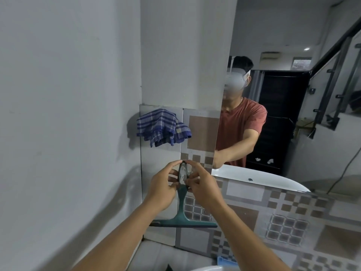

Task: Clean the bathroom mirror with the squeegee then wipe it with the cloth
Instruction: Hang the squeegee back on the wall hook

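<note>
A green squeegee (182, 212) hangs blade-down against the tiled wall, its handle top at a clear hook. My left hand (162, 184) pinches the handle's top from the left. From the right, my right hand (201, 182) holds the same end. A blue and white checked cloth (162, 127) hangs on the wall above and to the left. The mirror (293, 94) fills the upper right and reflects a person in a red shirt.
A plain grey wall (68, 114) closes the left side. Patterned brown and grey tiles (273, 218) run below the mirror. The white sink rim (205, 268) shows at the bottom edge, with a blue object (224, 261) beside it.
</note>
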`<move>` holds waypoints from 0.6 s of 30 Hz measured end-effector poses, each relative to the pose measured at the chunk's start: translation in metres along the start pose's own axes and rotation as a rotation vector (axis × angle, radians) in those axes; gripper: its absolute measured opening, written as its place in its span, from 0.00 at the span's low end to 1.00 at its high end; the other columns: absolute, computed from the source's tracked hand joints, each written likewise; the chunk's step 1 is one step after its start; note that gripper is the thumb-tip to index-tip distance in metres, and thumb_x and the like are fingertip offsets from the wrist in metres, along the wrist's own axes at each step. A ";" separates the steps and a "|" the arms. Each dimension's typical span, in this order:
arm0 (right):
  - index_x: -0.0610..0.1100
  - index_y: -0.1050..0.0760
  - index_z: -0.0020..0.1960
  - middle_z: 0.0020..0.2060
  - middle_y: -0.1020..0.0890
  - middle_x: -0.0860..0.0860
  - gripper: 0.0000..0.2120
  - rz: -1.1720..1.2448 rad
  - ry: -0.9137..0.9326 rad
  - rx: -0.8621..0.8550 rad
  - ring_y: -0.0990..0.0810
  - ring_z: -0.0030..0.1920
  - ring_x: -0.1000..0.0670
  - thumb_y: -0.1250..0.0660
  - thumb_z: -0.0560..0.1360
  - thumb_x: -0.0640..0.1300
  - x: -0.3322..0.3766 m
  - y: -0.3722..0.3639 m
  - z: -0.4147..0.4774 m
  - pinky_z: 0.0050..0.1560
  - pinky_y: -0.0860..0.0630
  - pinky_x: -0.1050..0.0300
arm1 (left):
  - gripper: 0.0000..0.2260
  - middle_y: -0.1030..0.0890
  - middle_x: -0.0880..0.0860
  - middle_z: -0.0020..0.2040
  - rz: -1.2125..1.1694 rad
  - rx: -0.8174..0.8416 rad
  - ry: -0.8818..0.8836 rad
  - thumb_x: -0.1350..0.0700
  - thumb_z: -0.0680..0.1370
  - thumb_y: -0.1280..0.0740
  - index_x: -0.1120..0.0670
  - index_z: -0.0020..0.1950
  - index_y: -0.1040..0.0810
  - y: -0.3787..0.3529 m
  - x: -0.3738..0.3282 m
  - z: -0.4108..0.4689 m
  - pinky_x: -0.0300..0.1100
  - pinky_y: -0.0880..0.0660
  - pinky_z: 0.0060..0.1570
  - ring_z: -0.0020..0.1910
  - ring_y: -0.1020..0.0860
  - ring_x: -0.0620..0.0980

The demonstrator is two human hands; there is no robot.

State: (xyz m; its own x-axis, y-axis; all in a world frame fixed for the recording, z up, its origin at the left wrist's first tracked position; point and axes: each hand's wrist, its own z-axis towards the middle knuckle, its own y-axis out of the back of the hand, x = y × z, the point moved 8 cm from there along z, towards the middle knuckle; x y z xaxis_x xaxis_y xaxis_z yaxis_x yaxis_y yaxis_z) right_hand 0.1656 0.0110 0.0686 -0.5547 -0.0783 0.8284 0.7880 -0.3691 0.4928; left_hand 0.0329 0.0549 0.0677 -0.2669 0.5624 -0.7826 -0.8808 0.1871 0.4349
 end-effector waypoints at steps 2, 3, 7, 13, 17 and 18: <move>0.57 0.34 0.74 0.45 0.19 0.55 0.29 -0.016 0.006 -0.022 0.17 0.44 0.55 0.35 0.80 0.33 -0.006 -0.003 0.007 0.43 0.17 0.60 | 0.31 0.21 0.44 0.53 0.000 -0.010 0.001 0.71 0.76 0.32 0.41 0.71 0.28 -0.006 0.009 0.008 0.36 0.20 0.49 0.49 0.19 0.44; 0.57 0.34 0.75 0.45 0.19 0.55 0.29 -0.016 0.013 -0.031 0.18 0.43 0.56 0.36 0.80 0.33 -0.009 -0.005 0.010 0.41 0.19 0.61 | 0.32 0.21 0.43 0.53 -0.006 -0.014 0.003 0.71 0.76 0.32 0.41 0.71 0.28 -0.009 0.015 0.011 0.35 0.20 0.48 0.49 0.19 0.43; 0.59 0.36 0.75 0.52 0.18 0.50 0.31 -0.085 0.066 -0.066 0.19 0.44 0.55 0.36 0.80 0.34 -0.029 -0.017 0.017 0.39 0.21 0.62 | 0.31 0.21 0.41 0.54 -0.018 -0.029 0.010 0.71 0.76 0.32 0.41 0.71 0.28 -0.025 0.038 0.014 0.34 0.21 0.50 0.50 0.20 0.39; 0.61 0.38 0.76 0.49 0.21 0.58 0.33 -0.136 0.087 -0.087 0.20 0.48 0.60 0.34 0.80 0.35 -0.056 -0.032 0.013 0.49 0.20 0.65 | 0.32 0.23 0.40 0.65 0.019 -0.080 0.001 0.69 0.75 0.30 0.40 0.71 0.29 -0.037 0.069 0.007 0.40 0.22 0.61 0.63 0.24 0.40; 0.62 0.39 0.76 0.48 0.21 0.62 0.35 -0.150 0.107 -0.087 0.22 0.46 0.65 0.33 0.79 0.34 -0.060 -0.034 0.013 0.47 0.23 0.72 | 0.34 0.23 0.41 0.64 0.046 -0.097 -0.040 0.70 0.74 0.29 0.39 0.70 0.30 -0.036 0.068 0.008 0.33 0.24 0.59 0.61 0.23 0.39; 0.63 0.39 0.76 0.50 0.20 0.60 0.35 -0.165 0.114 -0.093 0.21 0.47 0.63 0.33 0.79 0.34 -0.060 -0.034 0.013 0.50 0.21 0.67 | 0.34 0.23 0.42 0.64 0.055 -0.099 -0.050 0.70 0.74 0.29 0.38 0.70 0.30 -0.036 0.067 0.008 0.31 0.25 0.58 0.60 0.23 0.40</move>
State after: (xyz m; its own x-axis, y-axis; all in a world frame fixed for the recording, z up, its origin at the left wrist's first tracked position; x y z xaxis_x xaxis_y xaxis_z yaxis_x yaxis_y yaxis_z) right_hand 0.1757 0.0403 0.0059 -0.7047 -0.1123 0.7005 0.6592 -0.4688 0.5880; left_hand 0.0504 0.0921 0.0033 -0.2986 0.6093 -0.7346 -0.9003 0.0755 0.4286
